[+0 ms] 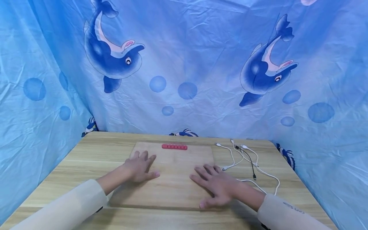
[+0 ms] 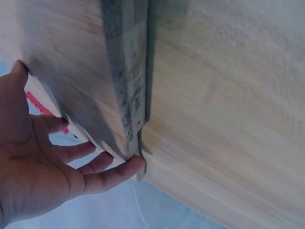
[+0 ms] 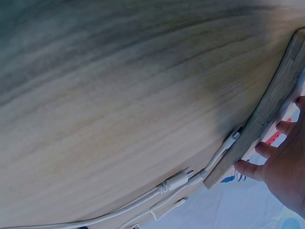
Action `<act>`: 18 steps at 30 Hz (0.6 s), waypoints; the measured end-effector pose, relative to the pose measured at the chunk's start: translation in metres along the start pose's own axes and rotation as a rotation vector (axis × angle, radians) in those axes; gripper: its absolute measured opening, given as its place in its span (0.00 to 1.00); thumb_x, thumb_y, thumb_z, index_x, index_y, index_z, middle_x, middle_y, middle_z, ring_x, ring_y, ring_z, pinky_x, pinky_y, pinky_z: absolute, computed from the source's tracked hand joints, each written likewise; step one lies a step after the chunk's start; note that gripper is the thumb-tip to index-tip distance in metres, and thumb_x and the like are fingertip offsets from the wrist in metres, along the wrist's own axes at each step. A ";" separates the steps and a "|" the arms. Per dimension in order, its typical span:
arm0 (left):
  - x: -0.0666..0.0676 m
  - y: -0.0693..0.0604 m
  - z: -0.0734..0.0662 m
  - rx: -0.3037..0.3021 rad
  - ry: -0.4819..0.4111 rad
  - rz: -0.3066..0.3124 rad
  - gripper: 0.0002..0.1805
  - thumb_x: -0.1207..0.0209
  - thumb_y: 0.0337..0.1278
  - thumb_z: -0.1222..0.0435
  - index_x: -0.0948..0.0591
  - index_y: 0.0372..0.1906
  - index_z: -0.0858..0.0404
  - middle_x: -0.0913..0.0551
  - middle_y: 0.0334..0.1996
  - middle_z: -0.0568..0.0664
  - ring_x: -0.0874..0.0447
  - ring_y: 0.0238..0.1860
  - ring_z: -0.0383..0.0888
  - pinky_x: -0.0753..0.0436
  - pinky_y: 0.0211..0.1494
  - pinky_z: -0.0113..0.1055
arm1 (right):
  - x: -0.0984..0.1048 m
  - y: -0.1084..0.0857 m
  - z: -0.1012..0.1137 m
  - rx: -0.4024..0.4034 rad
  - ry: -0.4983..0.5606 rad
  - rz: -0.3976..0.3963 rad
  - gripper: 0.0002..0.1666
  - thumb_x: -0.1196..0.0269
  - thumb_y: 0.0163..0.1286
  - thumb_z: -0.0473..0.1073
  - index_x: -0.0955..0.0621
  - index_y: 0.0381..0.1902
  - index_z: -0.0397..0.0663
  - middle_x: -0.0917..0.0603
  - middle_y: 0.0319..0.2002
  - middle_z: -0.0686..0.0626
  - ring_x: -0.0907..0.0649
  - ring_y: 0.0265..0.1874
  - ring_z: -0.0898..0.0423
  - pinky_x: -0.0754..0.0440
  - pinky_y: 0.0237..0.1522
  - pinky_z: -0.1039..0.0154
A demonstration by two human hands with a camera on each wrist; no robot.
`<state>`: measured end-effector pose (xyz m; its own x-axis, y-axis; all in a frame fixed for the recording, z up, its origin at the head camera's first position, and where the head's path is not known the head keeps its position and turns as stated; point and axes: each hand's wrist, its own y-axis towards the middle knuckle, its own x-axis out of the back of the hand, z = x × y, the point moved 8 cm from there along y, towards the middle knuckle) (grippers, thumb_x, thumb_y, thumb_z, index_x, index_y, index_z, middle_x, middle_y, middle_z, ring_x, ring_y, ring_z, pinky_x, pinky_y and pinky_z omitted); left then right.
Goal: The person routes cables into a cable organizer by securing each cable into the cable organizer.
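A flat wooden board (image 1: pixel 172 191) lies on the table, with a red ridged strip (image 1: pixel 174 147) near its far edge. My left hand (image 1: pixel 141 167) rests on the board's left part, fingers spread; in the left wrist view the left hand (image 2: pixel 43 162) touches the board (image 2: pixel 71 57) with its fingertips, the little finger at its edge. My right hand (image 1: pixel 217 185) lies spread over the board's right part. In the right wrist view the right hand (image 3: pixel 286 167) has its fingertips on the board (image 3: pixel 267 109) near its edge. Neither hand grips anything.
White cables (image 1: pixel 267 174) and a short black cable (image 1: pixel 251 159) lie on the table (image 1: pixel 72 179) right of the board. One white connector (image 3: pixel 231 140) is close beside the board's edge. A blue curtain (image 1: pixel 184 64) with dolphins hangs behind and at the sides.
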<state>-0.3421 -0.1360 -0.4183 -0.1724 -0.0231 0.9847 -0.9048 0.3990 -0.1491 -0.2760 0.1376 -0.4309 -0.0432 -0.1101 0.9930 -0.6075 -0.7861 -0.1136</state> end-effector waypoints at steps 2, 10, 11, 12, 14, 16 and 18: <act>0.000 -0.002 -0.002 0.000 -0.007 -0.003 0.52 0.48 0.62 0.28 0.36 0.79 0.59 0.38 0.74 0.68 0.39 0.68 0.70 0.25 0.54 0.73 | 0.000 -0.002 0.001 0.006 -0.012 -0.011 0.58 0.59 0.65 0.87 0.53 0.84 0.65 0.51 0.82 0.43 0.45 0.77 0.32 0.42 0.69 0.26; -0.005 -0.011 -0.007 0.009 -0.011 -0.004 0.52 0.47 0.60 0.28 0.35 0.78 0.59 0.37 0.73 0.66 0.38 0.68 0.69 0.25 0.53 0.73 | -0.005 -0.007 0.005 0.016 -0.016 -0.006 0.58 0.60 0.65 0.87 0.53 0.84 0.66 0.51 0.83 0.43 0.43 0.77 0.32 0.39 0.67 0.26; -0.006 -0.011 -0.007 0.009 -0.008 -0.006 0.52 0.47 0.60 0.28 0.35 0.78 0.59 0.37 0.73 0.66 0.38 0.67 0.69 0.25 0.53 0.73 | -0.005 -0.007 0.006 0.015 -0.012 -0.004 0.58 0.60 0.65 0.87 0.53 0.84 0.66 0.51 0.83 0.43 0.43 0.77 0.32 0.39 0.67 0.26; -0.006 -0.012 -0.007 0.009 -0.005 -0.007 0.52 0.47 0.60 0.28 0.35 0.78 0.59 0.37 0.73 0.66 0.38 0.67 0.69 0.25 0.52 0.73 | -0.005 -0.008 0.006 0.013 -0.009 -0.001 0.58 0.60 0.65 0.87 0.52 0.84 0.66 0.51 0.82 0.43 0.44 0.77 0.32 0.39 0.67 0.26; -0.006 -0.012 -0.008 0.009 -0.001 -0.014 0.51 0.47 0.61 0.28 0.35 0.78 0.59 0.36 0.73 0.66 0.37 0.67 0.68 0.25 0.52 0.73 | -0.005 -0.008 0.006 0.011 -0.008 0.001 0.59 0.60 0.65 0.87 0.52 0.84 0.66 0.51 0.82 0.43 0.44 0.77 0.31 0.39 0.67 0.26; -0.006 -0.012 -0.007 0.008 0.004 -0.024 0.51 0.48 0.61 0.28 0.35 0.78 0.58 0.36 0.73 0.65 0.37 0.66 0.68 0.24 0.51 0.73 | -0.004 -0.008 0.005 0.013 -0.012 -0.005 0.58 0.59 0.65 0.87 0.52 0.84 0.66 0.50 0.82 0.43 0.43 0.77 0.32 0.39 0.67 0.26; -0.005 -0.011 -0.007 0.009 0.010 -0.032 0.51 0.49 0.61 0.27 0.35 0.78 0.58 0.36 0.73 0.65 0.36 0.66 0.68 0.24 0.51 0.73 | -0.003 -0.008 0.005 0.014 -0.020 -0.009 0.58 0.59 0.65 0.87 0.52 0.84 0.66 0.50 0.82 0.43 0.43 0.77 0.32 0.38 0.67 0.27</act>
<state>-0.3283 -0.1341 -0.4212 -0.1394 -0.0266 0.9899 -0.9131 0.3902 -0.1181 -0.2676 0.1411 -0.4330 -0.0216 -0.1148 0.9932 -0.5967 -0.7956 -0.1050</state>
